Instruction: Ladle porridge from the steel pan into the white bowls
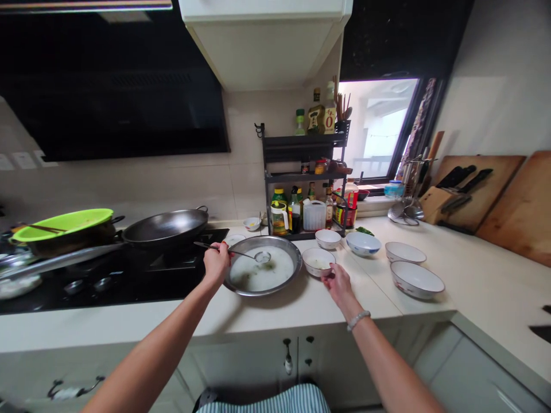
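Observation:
My left hand [216, 262] is closed around the handle of a metal ladle [262, 257], whose bowl is over a wide metal basin [297, 269]. Cloudy white liquid with dark bits fills much of the basin. With its fingers at the rim, my right hand [339, 282] grips a small white bowl [318, 272] just right of the basin. Something pale lies in that bowl. Behind it stands another white bowl [328, 239], with a blue-patterned bowl [364, 244] to its right.
Two more bowls [417, 281] stand on the counter at right. A wok [167, 226] and a green strainer [69, 222] are on the stove at left. Behind the basin is a black rack [301, 178] of bottles. A knife block [434, 205] stands at back right.

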`<state>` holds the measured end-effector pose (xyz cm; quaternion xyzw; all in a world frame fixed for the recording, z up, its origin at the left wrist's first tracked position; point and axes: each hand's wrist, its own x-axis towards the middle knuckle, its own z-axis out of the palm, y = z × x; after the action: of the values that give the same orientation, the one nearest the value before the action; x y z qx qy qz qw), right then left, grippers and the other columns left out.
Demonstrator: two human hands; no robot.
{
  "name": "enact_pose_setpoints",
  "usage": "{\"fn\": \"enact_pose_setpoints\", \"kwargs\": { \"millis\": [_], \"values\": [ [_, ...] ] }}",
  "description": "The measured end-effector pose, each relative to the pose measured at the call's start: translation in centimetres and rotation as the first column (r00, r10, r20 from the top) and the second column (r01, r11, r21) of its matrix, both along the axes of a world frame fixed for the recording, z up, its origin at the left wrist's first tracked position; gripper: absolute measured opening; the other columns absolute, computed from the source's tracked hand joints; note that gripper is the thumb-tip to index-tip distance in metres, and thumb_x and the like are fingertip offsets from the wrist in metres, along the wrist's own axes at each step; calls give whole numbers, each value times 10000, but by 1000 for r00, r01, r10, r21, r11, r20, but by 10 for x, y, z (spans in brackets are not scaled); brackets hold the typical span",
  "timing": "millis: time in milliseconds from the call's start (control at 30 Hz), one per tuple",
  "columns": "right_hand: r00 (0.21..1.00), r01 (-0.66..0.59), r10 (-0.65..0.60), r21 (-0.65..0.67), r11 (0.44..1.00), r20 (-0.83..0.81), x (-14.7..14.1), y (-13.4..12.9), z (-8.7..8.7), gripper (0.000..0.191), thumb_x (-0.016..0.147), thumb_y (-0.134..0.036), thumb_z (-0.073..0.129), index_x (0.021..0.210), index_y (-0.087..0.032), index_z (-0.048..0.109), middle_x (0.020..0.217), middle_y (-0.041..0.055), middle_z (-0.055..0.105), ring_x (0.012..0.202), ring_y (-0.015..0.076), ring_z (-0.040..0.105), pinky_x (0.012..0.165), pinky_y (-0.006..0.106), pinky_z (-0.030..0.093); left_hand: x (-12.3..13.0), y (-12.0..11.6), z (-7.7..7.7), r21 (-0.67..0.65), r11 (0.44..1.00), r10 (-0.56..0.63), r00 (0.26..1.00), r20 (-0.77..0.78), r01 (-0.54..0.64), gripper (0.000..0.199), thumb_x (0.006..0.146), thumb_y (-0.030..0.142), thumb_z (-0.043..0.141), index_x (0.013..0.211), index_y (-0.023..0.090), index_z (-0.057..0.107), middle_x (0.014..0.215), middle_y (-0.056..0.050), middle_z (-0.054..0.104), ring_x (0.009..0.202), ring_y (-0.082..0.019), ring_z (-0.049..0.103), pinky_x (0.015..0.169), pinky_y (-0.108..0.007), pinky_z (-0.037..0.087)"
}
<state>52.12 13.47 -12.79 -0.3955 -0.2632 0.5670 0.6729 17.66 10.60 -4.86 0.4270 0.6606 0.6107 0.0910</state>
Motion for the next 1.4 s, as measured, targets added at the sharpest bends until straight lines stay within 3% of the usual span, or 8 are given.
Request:
{"fn": "enact_pose_setpoints", "kwargs": {
  "millis": [933,1400],
  "values": [
    [1000,16,-16,25,1000,-5,-4,1,-2,275,639,-362,687,795,-231,503,532,-52,568,380,101,502,329,173,337,39,9,32,30,994,-110,986,123,107,165,753,337,490,723,185,548,515,-28,629,328,-131,482,386,-241,377],
    [1000,-3,2,40,999,16,-4,0,0,281,648,-358,688,804,-220,500,523,-35,574,372,109,506,337,171,304,55,23,40,-3,991,-130,986,109,131,172,801,290,462,735,177,572,517,-37,613,405,-163,565,399,-233,385]
  ]
}}
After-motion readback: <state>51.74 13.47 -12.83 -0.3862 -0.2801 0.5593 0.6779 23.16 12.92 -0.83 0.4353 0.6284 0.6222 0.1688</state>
